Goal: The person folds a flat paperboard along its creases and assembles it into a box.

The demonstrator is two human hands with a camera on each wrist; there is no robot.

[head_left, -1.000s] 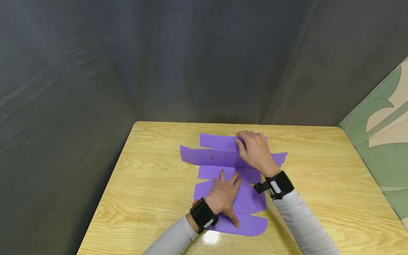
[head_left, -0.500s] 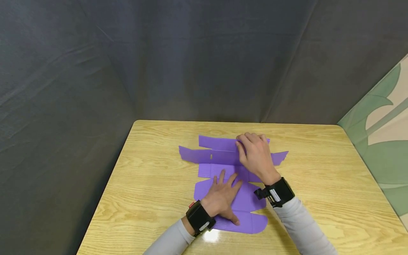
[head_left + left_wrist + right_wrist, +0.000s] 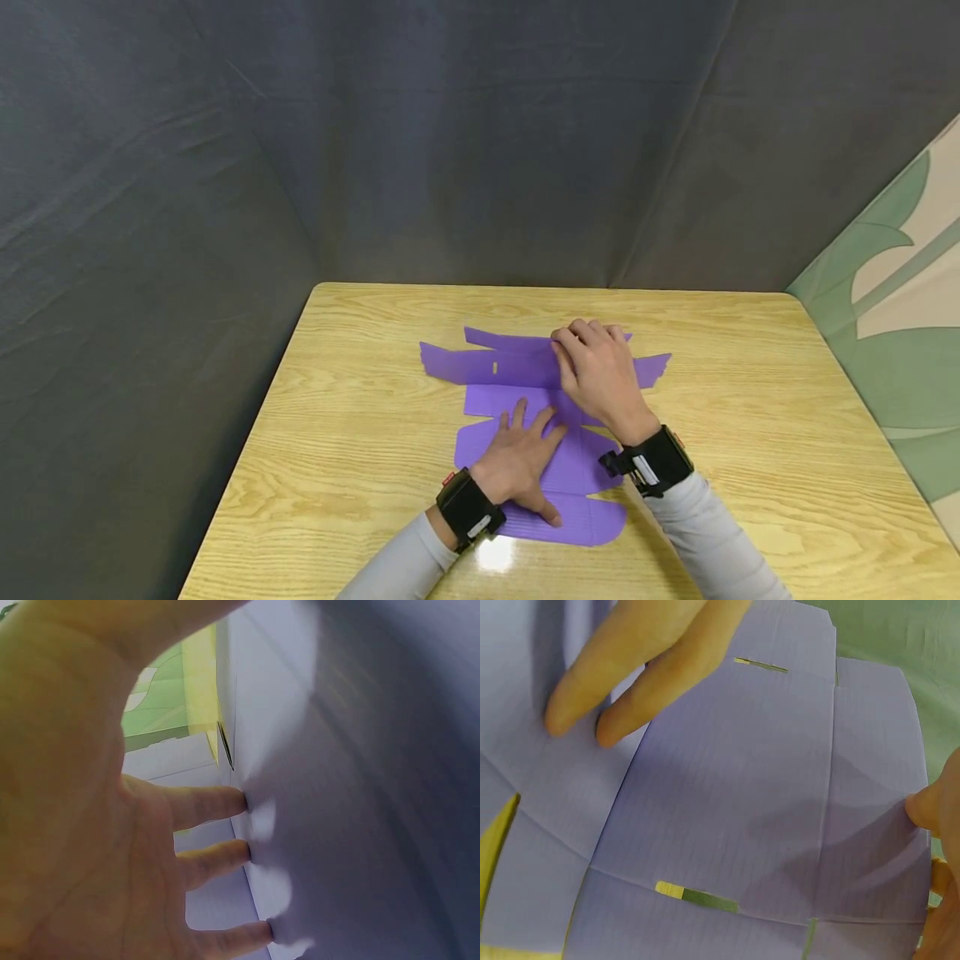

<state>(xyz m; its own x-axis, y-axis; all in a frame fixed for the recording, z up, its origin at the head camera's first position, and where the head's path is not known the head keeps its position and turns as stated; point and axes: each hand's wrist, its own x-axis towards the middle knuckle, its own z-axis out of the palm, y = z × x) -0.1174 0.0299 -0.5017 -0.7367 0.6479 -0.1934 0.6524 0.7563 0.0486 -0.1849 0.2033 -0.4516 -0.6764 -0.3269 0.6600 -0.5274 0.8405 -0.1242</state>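
A purple corrugated cardboard box blank [image 3: 573,471], creased and notched along its sides, lies on the table. My left hand [image 3: 517,462] presses on its near panels with the fingers spread; in the left wrist view the fingertips [image 3: 214,862] meet the board close to a crease. Beyond that crease the far panel [image 3: 461,365] stands raised, its side wings sticking out left and right. My right hand [image 3: 603,371] pinches the narrow far flap [image 3: 502,342] by its edge, right of middle. Two slots show in the raised panel in the right wrist view, one a lower slot [image 3: 697,896].
The wooden table [image 3: 360,417] has light grain and rounded far corners. Dark grey cloth [image 3: 480,150] hangs behind it and on the left. On the right is a green and beige leaf-patterned cloth [image 3: 915,358].
The far flap has tilted over toward me and looks narrower, and my right hand has come slightly nearer with it. My left hand stays pressed in the same place.
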